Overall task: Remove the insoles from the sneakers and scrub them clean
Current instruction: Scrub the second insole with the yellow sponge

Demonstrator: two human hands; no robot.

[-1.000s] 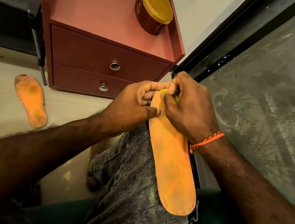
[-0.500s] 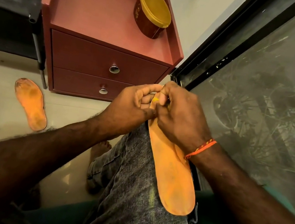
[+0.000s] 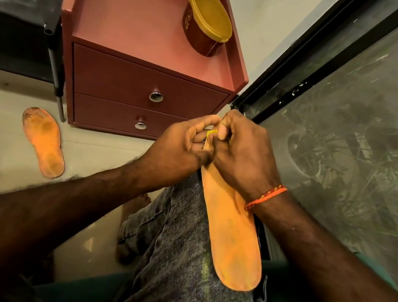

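From the head camera, an orange insole (image 3: 231,231) lies lengthwise along the person's jeans-clad thigh (image 3: 180,267), its far end held up between both hands. The left hand (image 3: 180,147) curls its fingers round that far end, while the right hand (image 3: 242,155) pinches a small yellow scrap (image 3: 211,132) against the insole's tip. A second insole (image 3: 44,142) lies flat on the pale floor (image 3: 2,100), just beside a red drawer cabinet (image 3: 148,86) carrying a yellow-lidded tub (image 3: 207,22)
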